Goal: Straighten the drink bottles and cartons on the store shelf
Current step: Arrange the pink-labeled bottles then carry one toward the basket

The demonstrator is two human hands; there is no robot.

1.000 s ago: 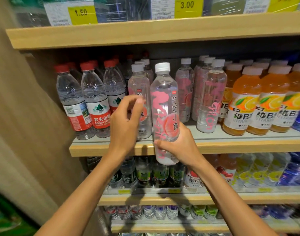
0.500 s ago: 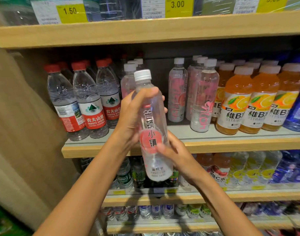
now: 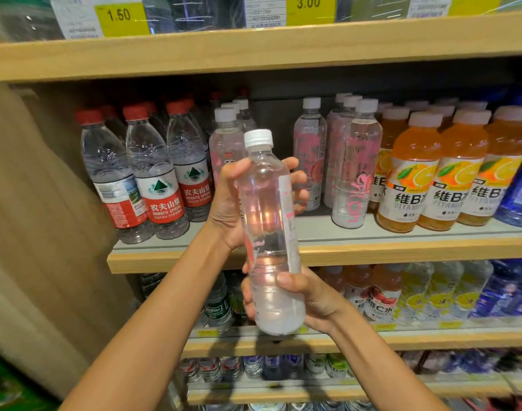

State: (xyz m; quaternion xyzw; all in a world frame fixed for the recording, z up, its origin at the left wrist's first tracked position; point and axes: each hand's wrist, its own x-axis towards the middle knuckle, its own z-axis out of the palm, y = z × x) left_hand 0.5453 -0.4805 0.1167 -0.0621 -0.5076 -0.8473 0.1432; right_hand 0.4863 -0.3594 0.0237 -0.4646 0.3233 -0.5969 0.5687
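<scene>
We hold the bottle (image 3: pixel 268 226) near upright, cap at 12 o'clock, clear of the shelf (image 3: pixel 402 250), with left hand (image 3: pixel 225 209) wrapped round its upper body from 9 o'clock and right hand (image 3: pixel 313 299) clamped on its base from 4 o'clock.

The middle shelf board (image 3: pixel 372 251) was pale wood, with a grey liner strip (image 3: pixel 402 231) along its top. Above it ran a thicker upper board (image 3: pixel 253 51) of the same wood, carrying yellow price labels (image 3: pixel 121 17) behind clear plastic. Behind it a dark back panel (image 3: pixel 283 90) lay in shadow. Left of it stood a brown wood-grain side wall (image 3: pixel 40 203). Below it came a lower board (image 3: pixel 402 342), and far down-left something green (image 3: pixel 4 390), blurred.
</scene>
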